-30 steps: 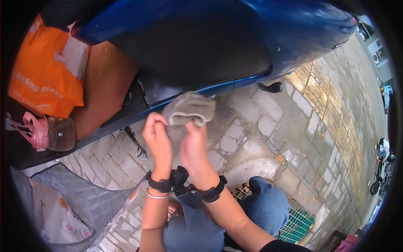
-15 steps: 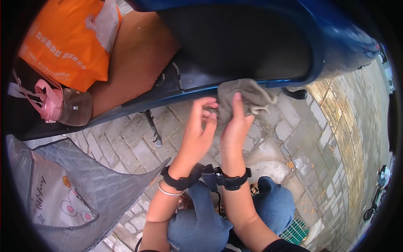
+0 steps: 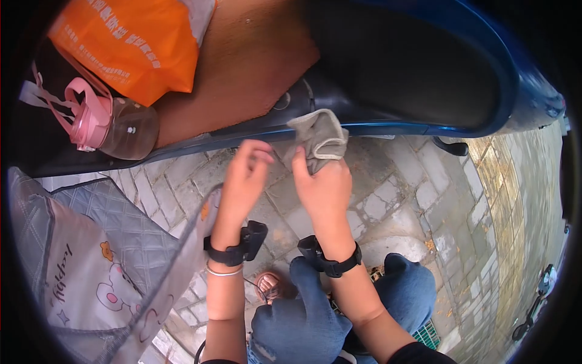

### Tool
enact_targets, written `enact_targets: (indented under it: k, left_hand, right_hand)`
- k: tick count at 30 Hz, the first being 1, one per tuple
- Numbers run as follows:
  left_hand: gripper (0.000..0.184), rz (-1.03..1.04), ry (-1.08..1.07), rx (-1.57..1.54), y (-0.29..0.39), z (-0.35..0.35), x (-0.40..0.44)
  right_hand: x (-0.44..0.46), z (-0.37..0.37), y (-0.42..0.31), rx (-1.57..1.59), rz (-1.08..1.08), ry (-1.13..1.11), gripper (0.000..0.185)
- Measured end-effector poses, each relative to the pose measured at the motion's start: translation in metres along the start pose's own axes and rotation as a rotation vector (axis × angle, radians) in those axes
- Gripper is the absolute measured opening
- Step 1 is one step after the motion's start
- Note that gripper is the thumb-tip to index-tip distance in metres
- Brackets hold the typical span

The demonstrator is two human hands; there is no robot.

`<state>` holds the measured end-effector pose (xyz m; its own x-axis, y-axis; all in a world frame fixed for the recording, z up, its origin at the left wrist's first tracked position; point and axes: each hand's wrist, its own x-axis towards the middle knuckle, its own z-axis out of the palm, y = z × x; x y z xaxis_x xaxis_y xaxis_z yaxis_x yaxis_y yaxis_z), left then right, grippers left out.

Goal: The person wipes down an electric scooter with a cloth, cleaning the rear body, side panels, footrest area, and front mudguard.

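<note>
My right hand (image 3: 325, 185) is closed on a crumpled grey cloth (image 3: 321, 138), thumb on its left side. The cloth bunches above my fingers, beside the lower blue edge of a scooter (image 3: 394, 128). Left of it, apart from the cloth, my left hand (image 3: 245, 173) hangs over the paving with loosely bent fingers and nothing seen in it; its fingertips are slightly blurred. Both wrists carry black straps.
An orange bag (image 3: 145, 54) and a pink-lidded clear bottle (image 3: 130, 130) rest on the scooter's footboard with its brown mat (image 3: 248, 73). A black seat (image 3: 418, 60) is at upper right. A quilted grey cover (image 3: 121, 212) with a cartoon print hangs at lower left.
My left hand has moved left, away from the cloth. My right hand has turned and shifted left with the cloth, now folded differently. The view has shifted, and more of the grey cover shows.
</note>
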<state>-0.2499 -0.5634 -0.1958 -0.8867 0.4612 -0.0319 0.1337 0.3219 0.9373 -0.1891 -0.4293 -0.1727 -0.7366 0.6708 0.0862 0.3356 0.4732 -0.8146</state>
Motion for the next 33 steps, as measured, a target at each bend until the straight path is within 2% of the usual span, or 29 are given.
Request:
enact_targets:
  k: [2,3,4,5,7,10,12,16,19,22,23,26,28,30,31,33]
  left_hand:
    - [0.028,0.069,0.303,-0.137,-0.011,-0.018,-0.006]
    - [0.029,0.057,0.436,-0.161,-0.014,-0.030,-0.010]
    - [0.030,0.045,0.569,-0.182,-0.016,-0.045,-0.014]
    - [0.030,0.041,0.574,-0.176,-0.019,-0.059,-0.018]
    - [0.032,0.071,0.799,-0.230,-0.025,-0.087,-0.030]
    - [0.032,0.031,0.892,-0.273,-0.030,-0.114,-0.045]
    - [0.031,0.017,0.903,-0.284,-0.031,-0.124,-0.051]
    - [0.030,0.056,0.982,-0.288,-0.033,-0.131,-0.064]
    - [0.031,0.058,1.082,-0.332,-0.031,-0.126,-0.070]
    - [0.033,0.055,1.144,-0.335,-0.027,-0.127,-0.074]
    - [0.033,0.079,1.129,-0.332,-0.028,-0.129,-0.077]
    - [0.033,0.094,1.146,-0.319,-0.036,-0.140,-0.094]
    - [0.033,0.110,1.166,-0.321,-0.039,-0.148,-0.101]
    - [0.030,0.086,1.210,-0.306,-0.039,-0.154,-0.115]
    - [0.029,0.076,1.237,-0.305,-0.039,-0.155,-0.120]
    - [0.030,0.072,1.234,-0.268,-0.042,-0.161,-0.133]
  right_hand:
    - [-0.005,0.013,0.000,-0.005,-0.115,-0.027,0.029]
    - [-0.005,0.017,0.001,-0.005,-0.114,-0.035,0.029]
    - [-0.002,0.020,0.003,0.015,-0.215,-0.042,0.033]
    - [0.001,0.022,0.004,0.038,-0.317,-0.050,0.037]
    - [0.009,0.016,0.007,-0.012,-0.373,-0.096,0.037]
    - [0.025,0.003,0.003,-0.106,-0.454,-0.175,0.038]
    - [0.033,0.004,0.000,-0.185,-0.555,-0.348,0.037]
    - [0.029,0.025,-0.007,-0.215,-0.684,-0.445,0.036]
    - [0.014,0.053,-0.010,-0.424,-0.829,-0.527,0.044]
    - [-0.004,0.071,-0.013,-0.309,-0.823,-0.437,0.045]
    - [-0.010,0.073,-0.012,-0.274,-0.802,-0.399,0.051]
    - [-0.014,0.078,-0.020,-0.304,-0.737,-0.402,0.052]
    - [-0.010,0.084,-0.023,-0.297,-0.769,-0.414,0.053]
    - [-0.008,0.094,-0.025,-0.371,-0.911,-0.393,0.046]
    - [-0.008,0.099,-0.028,-0.362,-0.914,-0.399,0.046]
    - [-0.009,0.110,-0.036,-0.307,-0.987,-0.363,0.030]
